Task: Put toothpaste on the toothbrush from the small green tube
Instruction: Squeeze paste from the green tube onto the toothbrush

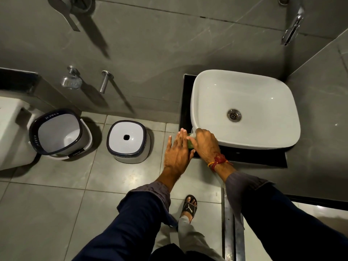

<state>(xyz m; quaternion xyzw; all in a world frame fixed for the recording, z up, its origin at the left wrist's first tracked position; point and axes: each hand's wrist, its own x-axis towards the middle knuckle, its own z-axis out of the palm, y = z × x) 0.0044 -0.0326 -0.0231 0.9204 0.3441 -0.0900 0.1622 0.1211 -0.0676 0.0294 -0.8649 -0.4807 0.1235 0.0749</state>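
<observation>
1. Two hands meet at centre frame, at the near-left corner of the white basin (244, 87), over the dark surface (263, 157) that carries it.
2. We see the left hand (176, 154) flat, fingers stretched and together, gripping nothing; it lies against the left side of a green object.
3. Our right hand (204, 143) is curled downward, fingers bent over the top of that object. It looks like a pinch, but the contact is hidden, so we cannot tell whether it grips yet.
4. Between the two hands shows a sliver of green with a pale upper end: we take it for the small green tube (190, 143), standing or leaning at the surface edge, just beside the basin rim. Cap on or off: cannot tell.
5. No toothbrush is visible anywhere in view; it may be hidden behind the hands.
6. Handling judgement: such a tube should be light, soft-walled, somewhat slick. Best hold is mid-body with thumb and fingers, squeezing from the lower end; gripping hard near the nozzle could spurt paste.
7. Risk: the tube sits near the surface edge, so a nudge could drop it to the tiled floor (56, 204).
8. Lower left of frame: a bucket (60, 131) and a stool (128, 141), well apart from the work.
</observation>
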